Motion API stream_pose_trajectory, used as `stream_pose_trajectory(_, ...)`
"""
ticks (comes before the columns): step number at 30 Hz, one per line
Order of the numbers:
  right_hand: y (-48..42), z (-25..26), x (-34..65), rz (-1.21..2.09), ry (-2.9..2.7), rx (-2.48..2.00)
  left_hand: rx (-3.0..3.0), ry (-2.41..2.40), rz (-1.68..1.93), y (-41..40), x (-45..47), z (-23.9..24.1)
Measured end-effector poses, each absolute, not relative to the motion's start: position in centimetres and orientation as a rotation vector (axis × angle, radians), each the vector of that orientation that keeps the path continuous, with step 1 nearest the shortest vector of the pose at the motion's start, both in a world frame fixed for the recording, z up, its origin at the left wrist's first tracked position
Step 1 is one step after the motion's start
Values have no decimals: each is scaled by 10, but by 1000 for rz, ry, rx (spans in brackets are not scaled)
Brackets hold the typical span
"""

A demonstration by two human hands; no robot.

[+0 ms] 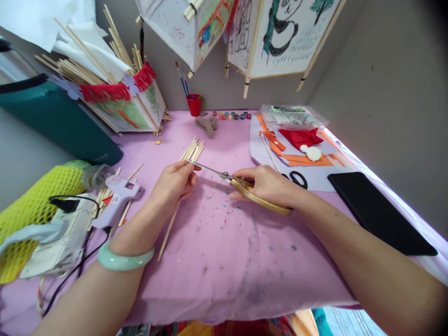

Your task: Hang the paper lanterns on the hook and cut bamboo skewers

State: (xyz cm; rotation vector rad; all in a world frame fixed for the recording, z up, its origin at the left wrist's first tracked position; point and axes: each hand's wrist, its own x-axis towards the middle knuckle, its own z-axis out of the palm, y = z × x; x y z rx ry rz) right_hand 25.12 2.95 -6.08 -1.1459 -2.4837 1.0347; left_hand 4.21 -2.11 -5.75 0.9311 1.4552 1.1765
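My left hand point(174, 183) is closed around a thin wooden stick point(167, 235) that slants down toward the table's near edge. My right hand point(269, 185) grips gold-handled scissors point(245, 189), whose metal blades reach left to the stick at my left fingertips. Just beyond the blades lies a small bundle of wooden sticks point(193, 150) on the pink tablecloth point(224, 261).
A glue gun point(117, 198) and power strip point(66, 233) sit at left beside a yellow mesh bag point(31, 205). A black tablet point(378, 212), black scissors point(296, 178), orange and red paper point(301, 140) lie at right. Painted paper lanterns point(266, 32) hang above; a red cup point(194, 105) stands behind.
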Motion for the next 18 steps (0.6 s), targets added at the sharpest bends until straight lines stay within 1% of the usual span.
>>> stream_pose_trajectory(11,32,-61,253,1056,-2487,-1107,839,1210,1119,-22,31,-54)
stream_pose_trajectory(18,33,-62,254,1059,-2479,-1124,831,1217,1114,-22,31,-54)
